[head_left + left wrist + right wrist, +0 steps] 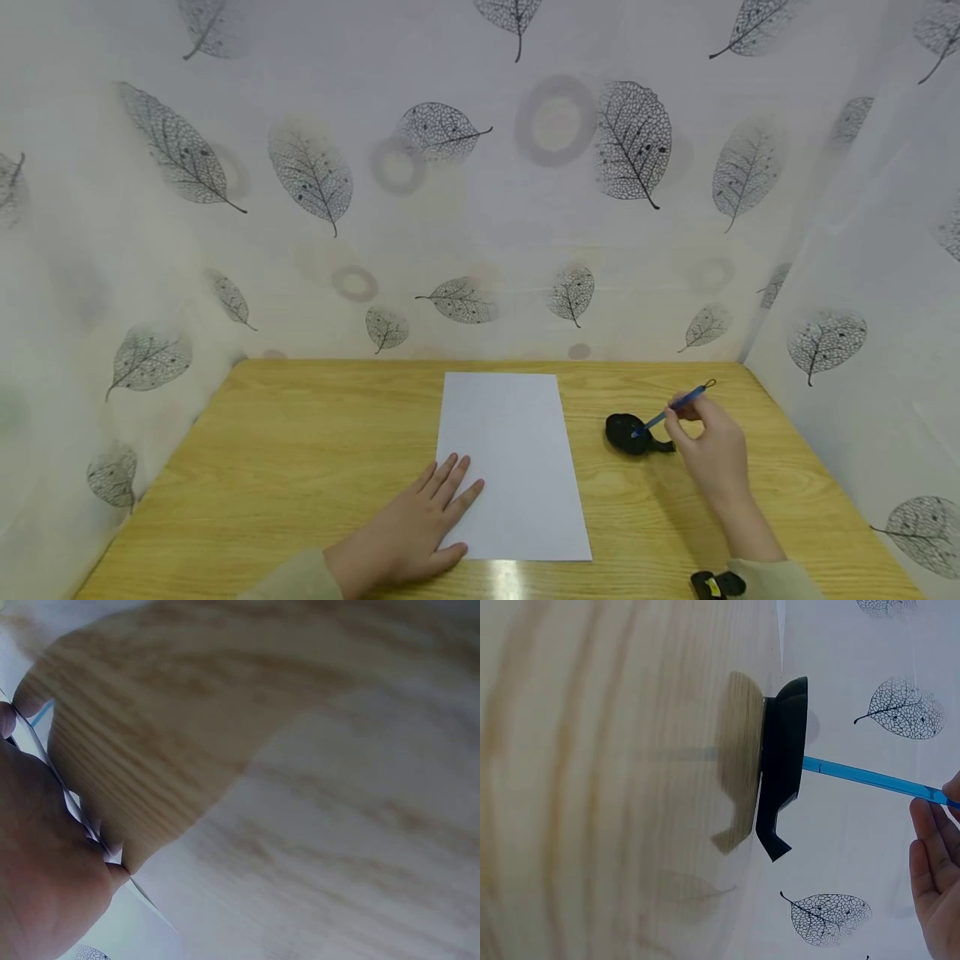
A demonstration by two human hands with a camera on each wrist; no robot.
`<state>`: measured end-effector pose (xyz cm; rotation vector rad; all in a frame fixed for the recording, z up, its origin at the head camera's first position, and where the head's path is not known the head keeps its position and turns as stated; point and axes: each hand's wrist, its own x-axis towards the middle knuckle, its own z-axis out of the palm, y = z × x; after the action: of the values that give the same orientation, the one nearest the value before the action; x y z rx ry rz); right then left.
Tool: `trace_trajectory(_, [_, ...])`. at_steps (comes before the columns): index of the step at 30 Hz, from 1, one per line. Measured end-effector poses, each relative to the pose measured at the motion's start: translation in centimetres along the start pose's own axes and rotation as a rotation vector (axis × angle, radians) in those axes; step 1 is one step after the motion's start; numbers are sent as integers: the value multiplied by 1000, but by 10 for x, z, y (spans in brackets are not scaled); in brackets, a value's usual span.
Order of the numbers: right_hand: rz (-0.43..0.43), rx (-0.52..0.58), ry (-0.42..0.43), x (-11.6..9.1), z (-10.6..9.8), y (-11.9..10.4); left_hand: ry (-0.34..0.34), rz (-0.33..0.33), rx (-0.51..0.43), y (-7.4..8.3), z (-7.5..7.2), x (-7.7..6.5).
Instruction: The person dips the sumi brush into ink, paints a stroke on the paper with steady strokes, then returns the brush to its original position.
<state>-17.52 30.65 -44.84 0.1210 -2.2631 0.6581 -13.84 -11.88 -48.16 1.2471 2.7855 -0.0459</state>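
Observation:
A white sheet of paper (pixel 510 467) lies upright in front of me on the wooden table. My left hand (pixel 420 521) rests with spread fingers over its lower left edge. To the right of the sheet stands a small black ink dish (pixel 624 433) with a short handle-like tail. My right hand (pixel 712 450) pinches a slim blue calligraphy brush (pixel 678 403), which has a loop at its upper end. The brush slants down into the dish. In the right wrist view the brush's lower tip is hidden behind the dish wall (pixel 784 742).
The light wooden table (pixel 315 442) reaches back to a pale curtain (pixel 487 225) printed with leaves, which also hangs at both sides. A black strap with a yellow mark (pixel 716 585) shows at the right cuff.

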Motion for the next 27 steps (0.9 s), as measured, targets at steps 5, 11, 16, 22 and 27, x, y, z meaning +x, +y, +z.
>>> trace_trajectory(5, [36, 12, -18, -1, 0, -1, -5, 2, -6, -1, 0, 0])
trace_trajectory(11, [28, 40, 29, -5, -3, -3, -10, 16, -19, -2, 1, 1])
trace_trajectory(16, [7, 100, 111, -6, -12, -4, 23, 34, -71, -2, 5, 0])
trace_trajectory(22, [-2, 103, 120, -3, -22, -4, 100, 46, -9, -6, 16, 0])
trace_trajectory(27, [-6, 91, 131, -1, -30, -5, 61, 27, -1, -4, 9, 0])
